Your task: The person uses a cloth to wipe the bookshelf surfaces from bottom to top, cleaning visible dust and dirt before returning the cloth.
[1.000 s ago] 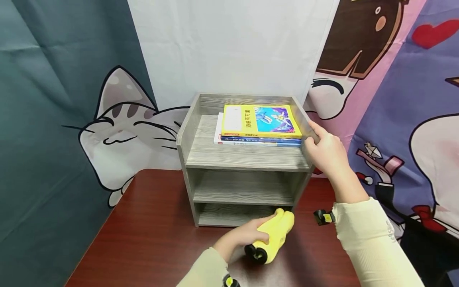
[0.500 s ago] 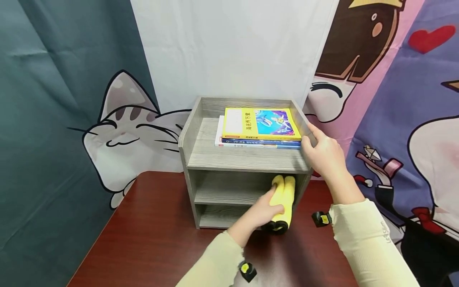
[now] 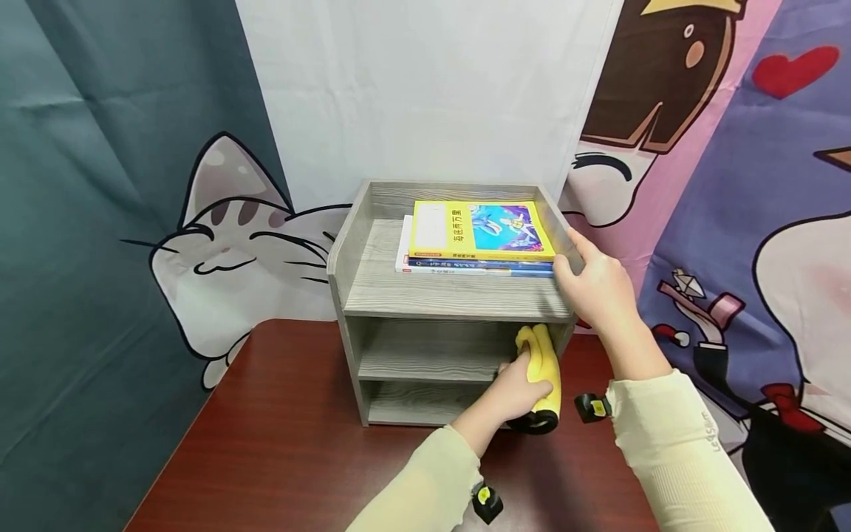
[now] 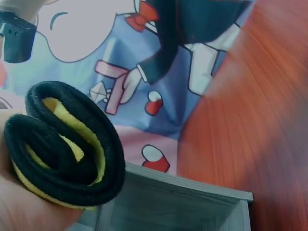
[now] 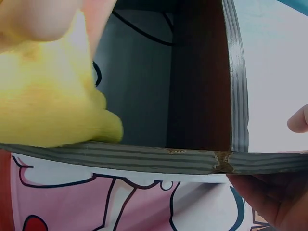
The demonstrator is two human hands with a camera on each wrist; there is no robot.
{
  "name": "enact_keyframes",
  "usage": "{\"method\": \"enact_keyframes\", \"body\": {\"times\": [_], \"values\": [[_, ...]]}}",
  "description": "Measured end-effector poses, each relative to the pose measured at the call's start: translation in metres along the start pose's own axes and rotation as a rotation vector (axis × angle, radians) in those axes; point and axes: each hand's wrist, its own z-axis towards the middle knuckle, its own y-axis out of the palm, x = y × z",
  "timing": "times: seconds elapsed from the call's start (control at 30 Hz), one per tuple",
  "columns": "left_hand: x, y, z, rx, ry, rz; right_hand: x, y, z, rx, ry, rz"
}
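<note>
A soft yellow cloth [image 3: 549, 369] with black ends, folded or rolled up, is in my left hand [image 3: 515, 391]. My fingers and thumb grip its side at the front right of the grey wooden shelf [image 3: 459, 299], overlapping the middle opening in the head view. The left wrist view shows the cloth's black end [image 4: 108, 159] coiled in layers, with yellow between them. My right hand [image 3: 601, 292] holds the shelf's right side panel at its top edge, thumb inside and fingers over the outside. In the right wrist view the yellow fabric [image 5: 48, 101] lies close to the panel's edge.
Several books [image 3: 482, 233] lie stacked on the shelf's top, the uppermost yellow with a blue picture. The shelf stands on a dark red table [image 3: 286, 451]. Behind hang printed cloths [image 3: 425, 89] with a cat and cartoon figures.
My left hand has raised the yellow cloth from low before the shelf to its middle opening, then moved it slightly right. My right hand keeps its hold on the side panel.
</note>
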Motion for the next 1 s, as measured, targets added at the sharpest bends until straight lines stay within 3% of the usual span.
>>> {"method": "enact_keyframes", "body": {"times": [0.13,0.4,0.57,0.73,1.0], "values": [[0.007,-0.005,-0.003,0.008,0.027,-0.081,-0.001,0.000,0.001,0.014,-0.014,0.012],[0.037,-0.023,-0.011,0.015,0.077,-0.079,-0.003,-0.001,0.001,0.010,-0.018,0.031],[0.038,-0.020,-0.013,0.026,0.082,0.085,-0.004,-0.001,0.001,0.008,-0.019,0.032],[0.033,-0.011,-0.012,0.064,0.149,0.298,-0.004,-0.002,0.001,0.006,-0.012,0.035],[0.007,0.005,-0.006,0.030,0.113,0.588,0.000,-0.002,0.000,-0.014,0.016,0.032]]}}
